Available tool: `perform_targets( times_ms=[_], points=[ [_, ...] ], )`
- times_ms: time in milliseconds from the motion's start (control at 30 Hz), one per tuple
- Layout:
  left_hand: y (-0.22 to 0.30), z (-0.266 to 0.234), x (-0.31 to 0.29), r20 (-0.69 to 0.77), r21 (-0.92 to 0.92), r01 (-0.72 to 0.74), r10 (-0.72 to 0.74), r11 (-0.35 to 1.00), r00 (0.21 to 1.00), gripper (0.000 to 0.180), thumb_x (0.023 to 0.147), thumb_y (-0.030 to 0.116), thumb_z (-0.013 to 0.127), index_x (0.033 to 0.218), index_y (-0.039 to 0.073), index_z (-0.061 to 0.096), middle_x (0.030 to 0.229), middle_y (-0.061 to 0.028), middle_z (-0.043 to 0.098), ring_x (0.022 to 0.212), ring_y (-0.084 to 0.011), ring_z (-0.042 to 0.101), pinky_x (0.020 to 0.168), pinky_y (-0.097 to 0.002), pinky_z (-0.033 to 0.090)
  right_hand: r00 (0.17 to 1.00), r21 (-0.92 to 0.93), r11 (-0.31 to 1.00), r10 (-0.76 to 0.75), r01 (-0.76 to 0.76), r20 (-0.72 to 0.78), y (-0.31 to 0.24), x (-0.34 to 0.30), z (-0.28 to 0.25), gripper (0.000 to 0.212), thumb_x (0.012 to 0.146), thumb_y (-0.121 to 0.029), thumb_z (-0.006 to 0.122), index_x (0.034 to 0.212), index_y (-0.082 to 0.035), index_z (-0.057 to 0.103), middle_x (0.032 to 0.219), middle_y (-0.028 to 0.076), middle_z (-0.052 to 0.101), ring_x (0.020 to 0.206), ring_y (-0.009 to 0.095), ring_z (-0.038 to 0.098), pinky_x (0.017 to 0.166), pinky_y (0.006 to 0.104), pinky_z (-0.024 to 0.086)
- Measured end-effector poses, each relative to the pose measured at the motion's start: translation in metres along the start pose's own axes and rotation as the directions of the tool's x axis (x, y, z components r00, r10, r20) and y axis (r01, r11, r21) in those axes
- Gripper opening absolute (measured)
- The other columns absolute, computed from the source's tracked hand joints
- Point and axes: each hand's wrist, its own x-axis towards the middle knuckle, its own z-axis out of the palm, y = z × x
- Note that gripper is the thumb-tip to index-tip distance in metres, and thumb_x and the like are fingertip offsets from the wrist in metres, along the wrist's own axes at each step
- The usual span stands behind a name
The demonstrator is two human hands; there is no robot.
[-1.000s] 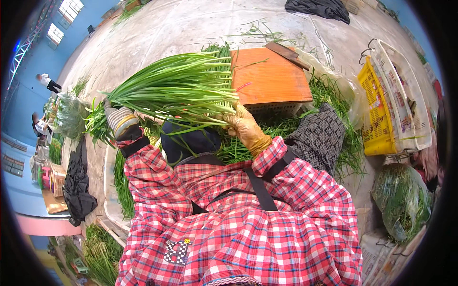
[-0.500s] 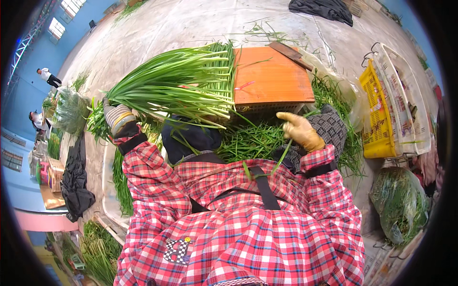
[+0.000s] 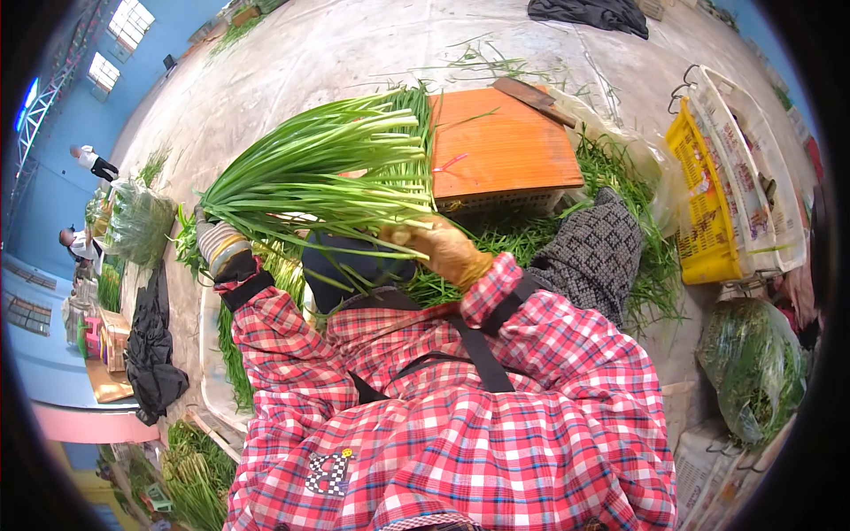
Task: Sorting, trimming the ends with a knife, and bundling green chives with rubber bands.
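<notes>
My left hand [image 3: 223, 241], in a striped knit glove, is closed round the leafy end of a large bunch of garlic chives [image 3: 310, 168]. The pale stalks fan out to the right, toward an orange-brown wooden board [image 3: 496, 142]. My right hand [image 3: 443, 252], in a tan rubber glove, is at the lower stalk ends with its fingers bent round a few of them. More chives lie beneath the bunch along the board's left edge. Loose green trimmings [image 3: 513, 243] spread below the board, between my knees.
A long dark brown flat piece [image 3: 536, 102] lies across the board's far right corner. White and yellow plastic crates [image 3: 708, 203] stand at the right, above a clear bag of greens [image 3: 753, 367]. Black sheeting [image 3: 152, 345] lies at the left, and two people are farther off.
My right hand has moved left from above the trimmings to the stalk ends, and the loose blade it held is gone from view. My left hand keeps its hold.
</notes>
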Motion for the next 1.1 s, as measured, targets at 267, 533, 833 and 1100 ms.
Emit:
perform_targets(
  times_ms=[267, 533, 833, 1100],
  points=[
    [-0.033, -0.016, 0.030, -0.002, -0.039, 0.037, -0.037, 0.999, 0.999, 0.042, 0.099, 0.012, 0.032, 0.140, 0.005, 0.027, 0.128, -0.0123, 0.055, 0.109, -0.0212, 0.056, 0.099, -0.0305, 0.039, 0.990, -0.861, 0.488, 0.093, -0.141, -0.110, -0.109, -0.088, -0.058, 0.025, 0.090, -0.026, 0.054, 0.095, -0.002, 0.061, 0.085, 0.011, 0.061, 0.075, 0.025, 0.058, 0.067, 0.0315, 0.048],
    [-0.009, 0.002, 0.002, -0.092, 0.008, -0.020, 0.021, 1.000, 0.996, 0.050, 0.091, 0.009, 0.052, 0.137, 0.001, 0.035, 0.115, -0.0114, 0.063, 0.097, -0.0209, 0.062, 0.085, -0.0286, 0.048, 0.966, -0.952, 0.205, -0.082, -0.226, -0.247, -0.072, -0.045, 0.036, 0.041, 0.079, -0.018, 0.066, 0.117, -0.003, 0.058, 0.068, 0.011, 0.059, 0.059, 0.021, 0.057, 0.060, 0.0337, 0.047],
    [0.020, 0.027, -0.016, -0.009, -0.522, 0.073, -0.092, 0.850, 0.996, 0.046, 0.092, 0.000, 0.041, 0.137, 0.005, 0.035, 0.114, -0.0166, 0.062, 0.092, -0.0251, 0.063, 0.081, -0.0333, 0.051, 0.882, -0.562, 0.826, -0.297, 0.046, -0.364, -0.018, -0.011, 0.000, 0.026, 0.085, -0.006, 0.063, 0.109, 0.000, 0.054, 0.076, 0.000, 0.058, 0.063, 0.006, 0.051, 0.056, 0.0203, 0.042],
    [0.017, 0.029, -0.018, -0.068, -0.671, 0.006, -0.070, 0.742, 0.995, 0.034, 0.099, 0.019, 0.035, 0.128, 0.005, 0.045, 0.111, -0.0154, 0.062, 0.089, -0.0249, 0.062, 0.087, -0.0362, 0.048, 0.798, -0.240, 0.960, -0.257, 0.145, -0.545, -0.029, -0.014, 0.010, 0.031, 0.088, -0.011, 0.062, 0.117, -0.005, 0.050, 0.072, 0.000, 0.055, 0.053, 0.006, 0.049, 0.043, 0.0166, 0.035]
  ],
)
